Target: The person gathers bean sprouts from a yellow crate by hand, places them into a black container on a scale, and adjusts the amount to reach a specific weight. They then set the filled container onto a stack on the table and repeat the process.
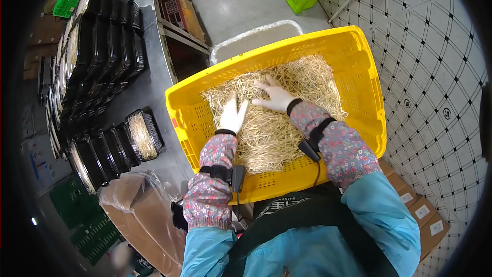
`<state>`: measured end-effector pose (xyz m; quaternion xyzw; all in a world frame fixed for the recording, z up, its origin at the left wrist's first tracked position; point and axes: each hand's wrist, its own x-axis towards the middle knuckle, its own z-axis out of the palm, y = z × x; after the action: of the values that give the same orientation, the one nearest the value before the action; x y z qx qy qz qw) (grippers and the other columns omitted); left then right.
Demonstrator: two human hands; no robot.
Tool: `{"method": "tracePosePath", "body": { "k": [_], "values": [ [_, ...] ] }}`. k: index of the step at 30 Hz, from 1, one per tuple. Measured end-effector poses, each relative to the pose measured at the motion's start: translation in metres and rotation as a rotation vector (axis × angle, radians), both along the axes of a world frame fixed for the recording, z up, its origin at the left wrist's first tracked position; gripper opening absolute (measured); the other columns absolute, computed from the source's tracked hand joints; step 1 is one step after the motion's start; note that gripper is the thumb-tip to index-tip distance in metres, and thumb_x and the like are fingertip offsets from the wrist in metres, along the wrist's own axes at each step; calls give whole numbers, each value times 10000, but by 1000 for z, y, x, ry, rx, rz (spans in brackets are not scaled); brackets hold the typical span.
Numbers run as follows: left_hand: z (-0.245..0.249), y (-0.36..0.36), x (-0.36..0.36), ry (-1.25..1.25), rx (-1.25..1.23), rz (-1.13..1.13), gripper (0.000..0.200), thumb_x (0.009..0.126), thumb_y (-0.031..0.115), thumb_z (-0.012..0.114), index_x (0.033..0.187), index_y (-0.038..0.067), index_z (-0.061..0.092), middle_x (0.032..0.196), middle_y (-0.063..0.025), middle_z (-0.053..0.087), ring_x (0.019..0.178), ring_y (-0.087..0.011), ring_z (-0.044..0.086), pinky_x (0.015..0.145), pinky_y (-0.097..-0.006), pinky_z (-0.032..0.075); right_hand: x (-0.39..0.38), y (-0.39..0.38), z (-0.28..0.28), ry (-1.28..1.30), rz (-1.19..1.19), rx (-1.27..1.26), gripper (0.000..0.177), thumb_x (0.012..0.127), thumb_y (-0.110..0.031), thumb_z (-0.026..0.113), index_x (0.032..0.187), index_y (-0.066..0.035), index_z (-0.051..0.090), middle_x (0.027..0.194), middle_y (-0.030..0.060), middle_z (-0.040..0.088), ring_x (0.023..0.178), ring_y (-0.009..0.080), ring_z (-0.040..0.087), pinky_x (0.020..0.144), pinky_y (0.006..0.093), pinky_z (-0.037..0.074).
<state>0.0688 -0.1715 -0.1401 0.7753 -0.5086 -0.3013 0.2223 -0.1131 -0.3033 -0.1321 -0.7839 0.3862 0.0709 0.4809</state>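
1. Sprouts [302,79] pile up in the yellow mesh crate [359,72], hiding most of its floor.
2. Left hand [232,115] and right hand [274,96], white-gloved, lie on the stringy heap, fingers splayed open, gripping nothing.
3. Glossy black trays [102,41] blur at left.

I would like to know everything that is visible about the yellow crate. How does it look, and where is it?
The yellow crate looks like hard plastic. It is rectangular, with perforated walls and floor and a thick rim. It lies turned at an angle in front of the person, its left corner over the grey metal table. A heap of pale thin sprouts fills most of it. The gloved left hand and right hand rest on the heap with spread fingers.
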Motion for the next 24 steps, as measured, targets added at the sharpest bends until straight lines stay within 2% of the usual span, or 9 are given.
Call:
{"method": "tracePosePath", "body": {
  "k": [4,6,7,9,12,16,19,22,24],
  "values": [
    [75,73,-32,72,355,-387,978,792,614,669,1490,36,302,1400,-248,437,1285,-399,438,1108,-496,338,-66,66,41,-80,422,17,942,794,-628,672,1529,-178,289,1550,300,195,1400,468,289,1111,563,328],
    [80,127,-42,10,120,-601,1110,699,635,725,1510,40,256,1454,-234,367,1353,-425,343,1128,-530,294,-97,91,67,-22,678,-92,986,781,-493,738,1553,-209,195,1554,275,201,1401,461,283,1107,569,325],
    [96,136,-50,-59,256,-666,1157,681,625,742,1526,41,207,1501,-226,312,1390,-424,292,1136,-553,264,-109,98,71,-69,706,-53,1019,761,-416,773,1556,-199,173,1551,266,209,1402,466,276,1104,562,333],
    [91,147,-55,14,223,-536,1200,657,611,764,1534,44,171,1541,-219,253,1409,-419,263,1132,-569,256,-116,107,69,-115,615,-76,1046,744,-357,795,1557,-188,160,1548,259,217,1398,468,277,1090,546,361],
    [88,123,-64,-234,331,-538,1295,597,597,812,1538,26,130,1550,-251,227,1393,-450,270,1154,-519,238,-96,102,75,-8,588,-236,1069,727,-269,795,1561,-211,127,1514,259,255,1332,458,382,1014,530,451],
    [70,93,-61,-100,386,-332,1098,648,384,804,1536,121,214,1350,-207,482,1141,-375,543,928,-441,492,-79,86,49,-59,469,-74,975,734,-214,768,1535,-176,212,1305,200,492,1139,393,554,859,462,528],
    [77,95,-47,-65,476,-313,973,696,383,782,1511,167,295,1254,-193,549,1039,-364,625,884,-433,508,-86,61,52,96,511,49,912,755,-201,749,1519,-170,252,1248,182,538,1126,389,562,860,442,516],
    [86,107,-40,-22,571,-247,1090,661,372,821,1538,142,217,1357,-194,478,1150,-383,566,933,-453,491,-102,52,36,74,492,1,1026,729,-255,797,1544,-189,179,1364,220,463,1200,416,518,935,451,493],
    [79,123,-44,-140,347,-254,1196,617,357,856,1551,124,147,1431,-192,398,1205,-406,508,975,-468,471,-105,63,35,63,466,-176,1145,681,-298,843,1557,-203,111,1442,246,377,1246,439,473,973,463,477]
  ]
}}
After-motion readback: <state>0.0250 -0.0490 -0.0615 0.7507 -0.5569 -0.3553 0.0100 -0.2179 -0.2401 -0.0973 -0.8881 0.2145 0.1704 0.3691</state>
